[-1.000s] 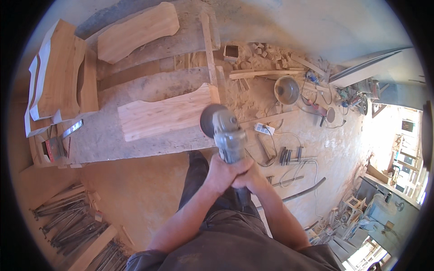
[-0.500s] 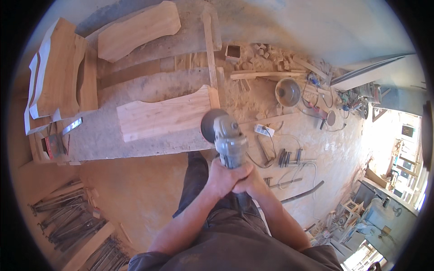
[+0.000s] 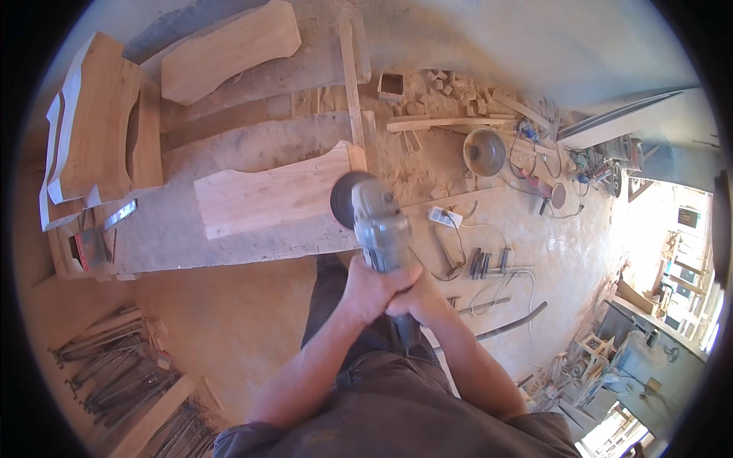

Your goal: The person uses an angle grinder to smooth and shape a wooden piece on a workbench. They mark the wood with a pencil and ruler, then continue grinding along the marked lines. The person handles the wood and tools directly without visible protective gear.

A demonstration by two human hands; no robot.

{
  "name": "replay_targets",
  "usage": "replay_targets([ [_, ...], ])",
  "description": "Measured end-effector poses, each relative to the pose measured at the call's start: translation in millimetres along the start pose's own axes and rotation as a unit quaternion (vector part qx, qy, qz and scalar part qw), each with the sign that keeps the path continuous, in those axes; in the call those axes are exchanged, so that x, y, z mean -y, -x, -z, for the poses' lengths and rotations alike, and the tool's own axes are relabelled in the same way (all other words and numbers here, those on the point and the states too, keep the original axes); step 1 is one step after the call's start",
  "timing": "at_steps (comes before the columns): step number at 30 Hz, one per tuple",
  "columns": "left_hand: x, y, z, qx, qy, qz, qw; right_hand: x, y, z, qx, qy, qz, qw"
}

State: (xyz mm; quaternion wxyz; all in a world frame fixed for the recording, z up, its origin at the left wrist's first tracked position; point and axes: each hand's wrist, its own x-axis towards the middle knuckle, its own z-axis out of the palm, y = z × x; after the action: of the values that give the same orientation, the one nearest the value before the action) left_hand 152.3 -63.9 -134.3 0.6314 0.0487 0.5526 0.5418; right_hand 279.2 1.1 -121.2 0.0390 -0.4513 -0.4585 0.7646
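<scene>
Both my hands grip an angle grinder (image 3: pixel 384 233) in front of my body. My left hand (image 3: pixel 368 288) wraps around its body on the left side, and my right hand (image 3: pixel 416 294) closes on the handle beside it, the two hands touching. The grinder's round dark disc (image 3: pixel 349 200) faces left, at the right end of a pale wooden board (image 3: pixel 267 195) with a shaped edge. Whether the disc touches the wood I cannot tell. That board lies on a dusty workbench (image 3: pixel 172 248).
More shaped boards are stacked at the bench's left (image 3: pixel 95 137), and another board (image 3: pixel 233 53) lies farther back. Metal clamps (image 3: pixel 122 366) lie at lower left. On the right are a power strip (image 3: pixel 445 217), a metal bowl (image 3: pixel 484 152), a second grinder (image 3: pixel 544 187), cords and wood scraps.
The grinder and both my hands have shifted slightly to the left, with the disc now nearer the board's end and overlapping it more. My grip is unchanged.
</scene>
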Motion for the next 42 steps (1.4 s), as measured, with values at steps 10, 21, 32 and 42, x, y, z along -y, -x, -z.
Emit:
replay_targets([
  [10,-3.4,10.0,0.9,-0.007,-0.006,0.010,1.000,2.8,2.2,-14.3,-0.031,0.000,0.053,0.998],
  [21,-19.9,-25.9,1.9,0.021,0.007,0.033,0.999,8.5,-24.7,6.3,-0.015,0.002,-0.008,1.000],
  [32,-32.6,-30.9,0.9,0.041,-0.004,0.067,0.997,19.4,-25.6,1.8,-0.015,-0.036,0.009,0.999],
  [42,-45.9,11.7,21.0,-0.002,-0.261,-0.035,0.965,-28.7,14.0,3.6,-0.022,-0.232,-0.003,0.972],
])
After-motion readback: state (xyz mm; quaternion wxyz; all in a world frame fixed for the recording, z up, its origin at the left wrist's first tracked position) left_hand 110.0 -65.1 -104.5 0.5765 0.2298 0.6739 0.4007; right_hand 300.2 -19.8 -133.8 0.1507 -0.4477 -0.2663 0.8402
